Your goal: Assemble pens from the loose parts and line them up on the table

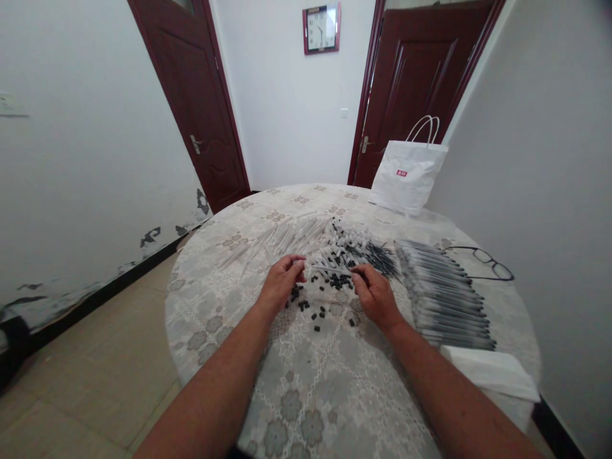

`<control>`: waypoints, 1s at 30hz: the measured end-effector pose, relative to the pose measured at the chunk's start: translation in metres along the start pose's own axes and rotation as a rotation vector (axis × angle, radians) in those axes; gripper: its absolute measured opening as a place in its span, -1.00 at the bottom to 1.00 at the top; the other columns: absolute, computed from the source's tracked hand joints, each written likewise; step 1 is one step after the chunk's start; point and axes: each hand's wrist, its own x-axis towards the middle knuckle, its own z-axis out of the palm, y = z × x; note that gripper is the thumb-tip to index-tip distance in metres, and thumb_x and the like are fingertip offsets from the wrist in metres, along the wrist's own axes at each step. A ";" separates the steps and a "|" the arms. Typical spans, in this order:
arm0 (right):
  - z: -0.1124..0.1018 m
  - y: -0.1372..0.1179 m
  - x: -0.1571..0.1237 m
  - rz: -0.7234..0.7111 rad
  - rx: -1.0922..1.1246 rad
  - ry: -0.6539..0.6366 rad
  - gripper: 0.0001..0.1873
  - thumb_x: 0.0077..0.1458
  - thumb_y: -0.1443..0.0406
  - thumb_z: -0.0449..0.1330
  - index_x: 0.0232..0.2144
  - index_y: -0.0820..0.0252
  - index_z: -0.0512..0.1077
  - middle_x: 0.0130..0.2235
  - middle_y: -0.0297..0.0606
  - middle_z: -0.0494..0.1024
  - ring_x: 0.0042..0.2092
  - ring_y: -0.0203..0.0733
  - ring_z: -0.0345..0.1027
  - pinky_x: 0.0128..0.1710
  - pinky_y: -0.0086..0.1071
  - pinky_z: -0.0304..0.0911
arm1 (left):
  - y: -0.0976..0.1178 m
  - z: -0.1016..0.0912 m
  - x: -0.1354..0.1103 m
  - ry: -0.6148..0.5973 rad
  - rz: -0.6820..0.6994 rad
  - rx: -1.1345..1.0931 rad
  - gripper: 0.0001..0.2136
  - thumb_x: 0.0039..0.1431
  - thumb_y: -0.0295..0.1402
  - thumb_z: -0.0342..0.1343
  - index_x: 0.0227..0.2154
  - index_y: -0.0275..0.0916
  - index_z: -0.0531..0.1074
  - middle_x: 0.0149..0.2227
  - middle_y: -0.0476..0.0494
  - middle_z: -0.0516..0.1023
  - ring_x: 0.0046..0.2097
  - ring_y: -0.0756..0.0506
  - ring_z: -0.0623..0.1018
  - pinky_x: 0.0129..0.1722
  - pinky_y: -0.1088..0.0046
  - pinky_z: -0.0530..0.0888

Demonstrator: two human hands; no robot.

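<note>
At a round table (296,414) under a patterned cloth, a person holds 1 slender pale rod (329,269) level between 2 bare hands, just above a spread of small parts. The span between the hands seems meant to keep the rod steady and its middle in plain sight. The left hand (282,282) is narrowed to a pinch at 1 end, fingertips bunched near the thumb; the right hand (376,296) is curled at the other, thumb and forefinger closed on the rod.

Loose parts appear grouped by kind, probably for easy reach: clear tubes (289,237) fanned beyond the left hand, white pieces (351,237) heaped in the middle, thin dark sticks (382,260) beside them. Short black pieces (317,328) lie scattered nearest the person. To the right, pen-like sticks (444,299) lie side by side in a long row, likely to keep them apart from the loose parts. Eyeglasses (495,264) rest by the row; a white bag (411,175) stands upright at the far side.
</note>
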 end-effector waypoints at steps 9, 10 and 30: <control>0.004 0.001 -0.001 -0.025 -0.013 0.030 -0.74 0.28 0.18 0.05 -0.15 0.19 0.46 -0.29 -0.23 0.56 -0.28 -0.17 0.42 -0.25 -0.37 0.26 | 0.000 0.004 -0.002 -0.159 -0.087 -0.262 -0.71 0.13 -0.16 0.21 -0.17 -0.25 0.49 -0.46 0.06 0.28 -0.45 0.06 0.34 -0.33 0.44 0.51; 0.004 0.001 -0.001 -0.033 -0.017 0.031 -0.75 0.28 0.19 0.05 -0.16 0.19 0.46 -0.29 -0.23 0.56 -0.27 -0.18 0.42 -0.25 -0.37 0.26 | 0.000 0.004 -0.002 -0.168 -0.087 -0.241 -0.70 0.13 -0.16 0.21 -0.17 -0.26 0.49 -0.47 0.06 0.27 -0.46 0.06 0.33 -0.32 0.43 0.51; 0.005 -0.019 0.001 -0.211 -0.030 -0.055 -0.82 0.27 0.25 0.11 -0.19 0.16 0.48 -0.26 -0.20 0.59 -0.23 -0.19 0.47 -0.16 -0.36 0.31 | -0.002 0.015 -0.006 -0.130 -0.084 -0.101 -0.73 0.19 -0.08 0.10 -0.27 -0.20 0.34 -0.50 0.09 0.31 -0.50 0.03 0.42 -0.40 0.46 0.48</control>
